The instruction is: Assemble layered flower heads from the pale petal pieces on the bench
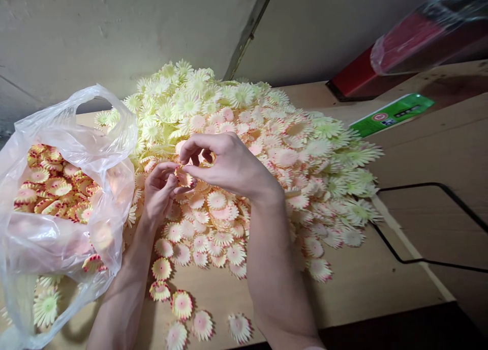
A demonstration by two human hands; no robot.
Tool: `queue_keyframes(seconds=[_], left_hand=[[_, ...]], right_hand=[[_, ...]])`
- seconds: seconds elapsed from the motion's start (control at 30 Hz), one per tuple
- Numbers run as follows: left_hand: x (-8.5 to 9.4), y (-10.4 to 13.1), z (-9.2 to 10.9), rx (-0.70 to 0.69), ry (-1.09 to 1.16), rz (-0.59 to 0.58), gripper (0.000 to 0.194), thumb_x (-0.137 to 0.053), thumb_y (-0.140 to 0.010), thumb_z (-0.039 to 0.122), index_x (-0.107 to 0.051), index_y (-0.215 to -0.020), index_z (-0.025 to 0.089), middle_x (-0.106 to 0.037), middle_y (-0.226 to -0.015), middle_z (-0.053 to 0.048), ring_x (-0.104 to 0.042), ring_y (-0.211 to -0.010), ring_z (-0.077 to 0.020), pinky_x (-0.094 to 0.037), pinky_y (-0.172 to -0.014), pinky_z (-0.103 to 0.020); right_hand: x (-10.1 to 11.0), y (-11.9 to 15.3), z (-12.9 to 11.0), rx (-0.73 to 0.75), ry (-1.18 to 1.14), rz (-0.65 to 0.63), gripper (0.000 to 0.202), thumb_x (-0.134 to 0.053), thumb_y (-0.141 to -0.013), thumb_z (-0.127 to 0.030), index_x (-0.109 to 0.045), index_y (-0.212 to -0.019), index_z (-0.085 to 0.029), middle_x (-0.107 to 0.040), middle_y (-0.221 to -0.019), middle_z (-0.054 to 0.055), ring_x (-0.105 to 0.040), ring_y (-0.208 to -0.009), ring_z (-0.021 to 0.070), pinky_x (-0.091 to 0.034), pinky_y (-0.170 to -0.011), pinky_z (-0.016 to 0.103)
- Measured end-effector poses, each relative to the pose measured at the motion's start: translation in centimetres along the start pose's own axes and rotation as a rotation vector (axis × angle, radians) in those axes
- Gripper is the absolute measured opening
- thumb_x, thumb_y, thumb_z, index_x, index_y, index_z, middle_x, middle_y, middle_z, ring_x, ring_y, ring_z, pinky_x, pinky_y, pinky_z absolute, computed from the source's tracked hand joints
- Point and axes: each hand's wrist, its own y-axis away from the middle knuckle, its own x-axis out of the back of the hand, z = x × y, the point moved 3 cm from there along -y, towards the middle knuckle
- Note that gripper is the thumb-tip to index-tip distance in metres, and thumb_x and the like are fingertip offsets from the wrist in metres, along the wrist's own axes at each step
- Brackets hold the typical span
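Both hands meet above a big heap of artificial flower petal pieces, pale pink in the middle and yellow-green around the edges. Between the fingers of my left hand is a small petal piece with red-tipped edges. My right hand comes over from the right, its thumb and fingers bent and pinching at that same piece. On the left, a translucent plastic bag lies with its mouth open, and darker red-and-yellow petal pieces fill it.
Loose petal pieces lie near the table's front edge. A green packet and a red object wrapped in clear plastic are at the back right. A black wire frame rests at the right, and a wall stands behind.
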Motion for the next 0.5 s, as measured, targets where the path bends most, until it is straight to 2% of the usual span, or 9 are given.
queue_keyframes(seconds=[0.13,0.5], left_hand=[[0.0,-0.04,0.06,0.0,0.019,0.003,0.039,-0.087,-0.074,0.05,-0.071,-0.096,0.023,-0.059,-0.07,0.006,-0.058,-0.059,-0.0054,-0.068,-0.075,-0.031],[0.04,-0.08,-0.04,0.0,0.023,-0.004,0.04,-0.087,-0.074,0.051,-0.072,-0.098,0.023,-0.066,-0.075,0.005,-0.063,-0.061,-0.0063,-0.068,-0.077,-0.031]], right_hand=[[-0.04,-0.02,-0.02,-0.005,-0.001,-0.008,0.002,-0.068,-0.085,-0.015,-0.068,-0.084,-0.016,-0.07,-0.082,0.003,-0.057,-0.072,0.014,-0.043,-0.068,0.028],[-0.11,-0.09,-0.05,-0.007,-0.014,-0.002,0.004,-0.069,-0.085,-0.019,-0.068,-0.083,-0.016,-0.071,-0.081,0.004,-0.059,-0.071,0.0141,-0.046,-0.067,0.028]])
